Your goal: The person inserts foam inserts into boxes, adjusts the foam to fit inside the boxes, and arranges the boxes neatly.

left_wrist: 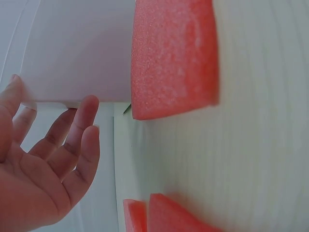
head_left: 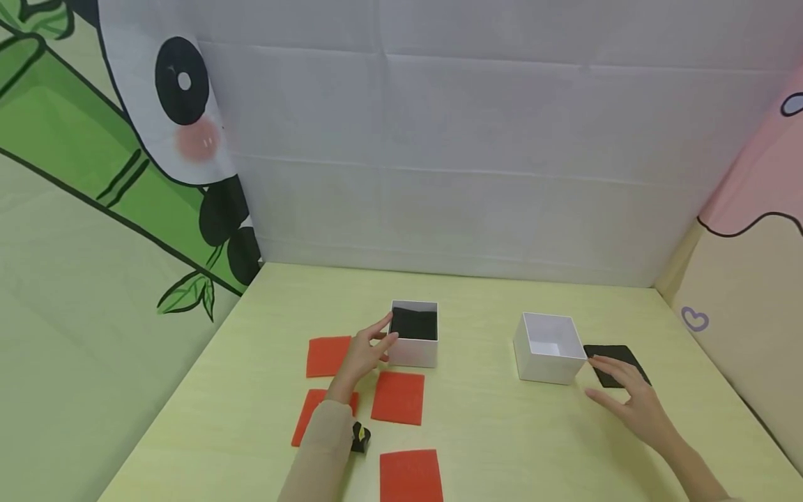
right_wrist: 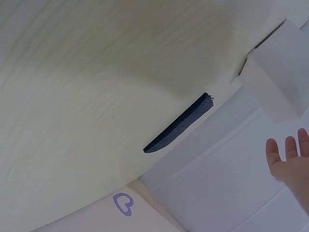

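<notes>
My left hand [head_left: 362, 355] is at the left side of a white box [head_left: 413, 354], its fingers loosely bent and its fingertips at the wall. Inside that box lies a black cloth-like square [head_left: 414, 325], close to the rim. My right hand [head_left: 633, 404] hovers with fingers extended beside a second white box [head_left: 547, 364], which has nothing visible inside. Its fingertips come near that box's right corner; whether they touch I cannot tell. Partly behind these fingers, a black folded cloth [head_left: 617, 355] lies flat on the table. The right wrist view shows this cloth [right_wrist: 179, 124] edge-on.
Several red cloth-like squares lie around my left forearm, one in front of the left box [head_left: 398, 397] and another near the front edge [head_left: 410, 475]. A small black object with a yellow mark [head_left: 360, 438] is by the left sleeve. A printed curtain [head_left: 439, 139] hangs behind the table.
</notes>
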Motion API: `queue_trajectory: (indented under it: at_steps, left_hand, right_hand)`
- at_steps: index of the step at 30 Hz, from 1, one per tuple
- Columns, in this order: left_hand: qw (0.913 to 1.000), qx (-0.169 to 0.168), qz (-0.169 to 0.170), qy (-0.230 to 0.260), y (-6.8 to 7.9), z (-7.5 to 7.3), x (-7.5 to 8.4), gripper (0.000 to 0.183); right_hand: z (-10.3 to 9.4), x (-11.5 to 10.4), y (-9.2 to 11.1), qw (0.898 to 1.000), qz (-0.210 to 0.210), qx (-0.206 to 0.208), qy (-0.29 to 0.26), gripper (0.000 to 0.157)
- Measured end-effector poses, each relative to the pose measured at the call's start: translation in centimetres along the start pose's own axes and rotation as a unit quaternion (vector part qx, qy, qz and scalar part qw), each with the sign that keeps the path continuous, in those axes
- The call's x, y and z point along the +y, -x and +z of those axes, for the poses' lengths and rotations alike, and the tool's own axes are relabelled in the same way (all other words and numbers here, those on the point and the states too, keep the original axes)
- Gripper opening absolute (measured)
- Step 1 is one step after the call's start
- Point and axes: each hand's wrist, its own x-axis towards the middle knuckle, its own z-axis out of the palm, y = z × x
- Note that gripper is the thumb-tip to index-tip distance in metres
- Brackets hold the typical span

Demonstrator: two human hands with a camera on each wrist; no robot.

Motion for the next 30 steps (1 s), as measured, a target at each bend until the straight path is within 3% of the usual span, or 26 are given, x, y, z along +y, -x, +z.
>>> queue_trajectory:
  at_steps: [16,30]
  left_hand:
    - [1.0,-0.002,-0.007,0.002,0.1,-0.1,0.1,0.056]
    - [1.0,-0.002,-0.004,0.003,-0.2,0.1,-0.2,0.056]
  right_hand:
    - [-1.0,2.0,0.0,0.998,0.066,-0.014,0.005,0.05]
    - [-0.8,4.0,-0.3,0.99,0.127,-0.054,0.04,0.046]
